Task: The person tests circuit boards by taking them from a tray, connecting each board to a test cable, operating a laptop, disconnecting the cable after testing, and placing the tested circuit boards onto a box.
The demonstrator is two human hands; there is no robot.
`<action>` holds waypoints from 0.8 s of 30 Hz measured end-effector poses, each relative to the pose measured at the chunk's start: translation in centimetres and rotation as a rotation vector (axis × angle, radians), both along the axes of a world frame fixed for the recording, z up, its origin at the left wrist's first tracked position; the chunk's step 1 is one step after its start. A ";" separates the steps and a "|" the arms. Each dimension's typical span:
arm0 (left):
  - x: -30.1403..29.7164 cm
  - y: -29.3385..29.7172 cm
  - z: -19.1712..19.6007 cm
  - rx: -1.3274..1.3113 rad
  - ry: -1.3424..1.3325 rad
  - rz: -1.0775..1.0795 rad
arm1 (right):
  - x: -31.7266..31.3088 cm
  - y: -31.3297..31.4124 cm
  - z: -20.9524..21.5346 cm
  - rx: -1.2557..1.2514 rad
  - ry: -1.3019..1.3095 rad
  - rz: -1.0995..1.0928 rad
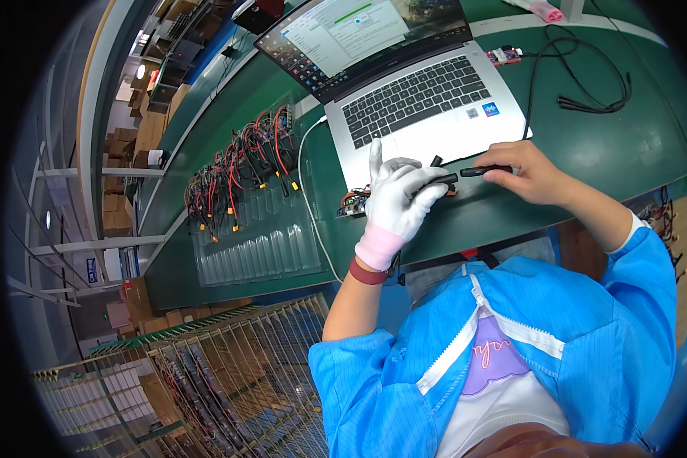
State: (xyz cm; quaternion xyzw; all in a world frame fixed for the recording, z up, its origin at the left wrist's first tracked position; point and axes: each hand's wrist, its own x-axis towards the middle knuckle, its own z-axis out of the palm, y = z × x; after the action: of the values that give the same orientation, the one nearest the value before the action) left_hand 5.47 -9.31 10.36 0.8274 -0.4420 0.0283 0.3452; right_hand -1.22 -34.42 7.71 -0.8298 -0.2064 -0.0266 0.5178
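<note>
Just off the near edge of the laptop, your left hand is closed on one slim black connector and your right hand pinches a second black connector; the hands are apart, and the two tips face each other with a small gap between them. A third black stub juts up beside the first. One circuit board with red and black wires is partly hidden behind your left hand, which wears a white knit glove with a pink cuff; one dark red band circles that wrist, while your right hand is bare. The single laptop is smooth and silvery with black keys, and one white cable curves from its left side. Past its right side lie one small red board and a loosely looped black cable. Leftward, wired boards, too tangled to count, crowd a clear, ribbed plastic tray. Everything rests on a smooth green surface; beyond it are a wire rack and stacked cardboard boxes.
</note>
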 end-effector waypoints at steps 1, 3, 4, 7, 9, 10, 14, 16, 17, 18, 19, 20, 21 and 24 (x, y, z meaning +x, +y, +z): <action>-0.1 -0.1 -0.2 0.000 0.003 -0.004 | -0.1 0.1 0.1 0.000 0.003 -0.004; -0.2 -0.2 -0.2 0.031 -0.005 0.000 | -0.1 0.2 0.2 -0.005 -0.004 -0.026; -0.3 -0.2 -0.3 0.032 -0.004 0.000 | -0.2 0.2 0.2 -0.004 -0.003 -0.026; -0.5 -0.4 -0.4 0.067 -0.022 0.018 | -0.4 0.2 0.3 -0.039 -0.019 -0.020; -0.7 -0.4 -0.1 0.028 -0.054 0.026 | -0.6 0.4 0.6 -0.061 -0.008 -0.070; -0.8 -0.4 -0.2 0.030 -0.054 0.030 | -0.6 0.6 0.4 -0.059 -0.008 -0.066; -0.9 -0.4 -0.1 0.054 -0.067 0.034 | -0.8 0.7 -0.1 -0.012 0.032 -0.065; -0.9 -0.5 -0.1 0.083 -0.057 0.033 | -0.8 0.6 -0.1 -0.010 0.076 -0.053; -0.9 -0.5 -0.1 0.081 -0.074 0.027 | -0.7 0.7 0.1 -0.045 0.040 -0.042; -0.9 -0.4 -0.2 0.078 -0.090 0.021 | -0.7 0.7 0.2 -0.081 0.004 -0.032; -0.9 -0.4 -0.3 0.079 -0.090 0.022 | -0.7 0.7 0.3 -0.081 0.004 -0.031; -0.9 -0.4 -0.4 0.078 -0.115 0.018 | -0.7 0.7 0.4 -0.097 0.017 -0.020; -0.9 -0.5 -0.4 0.077 -0.140 0.015 | -0.7 0.7 0.6 -0.114 0.030 -0.009; -0.9 -0.6 -0.2 0.107 -0.183 0.013 | -0.7 0.8 1.3 -0.189 0.076 -0.024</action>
State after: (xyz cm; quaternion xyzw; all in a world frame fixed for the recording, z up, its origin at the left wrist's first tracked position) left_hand 4.56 -9.93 10.11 0.8414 -0.4673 0.0822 0.2588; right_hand -1.92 -33.63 9.00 -0.8778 -0.1782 0.0185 0.4442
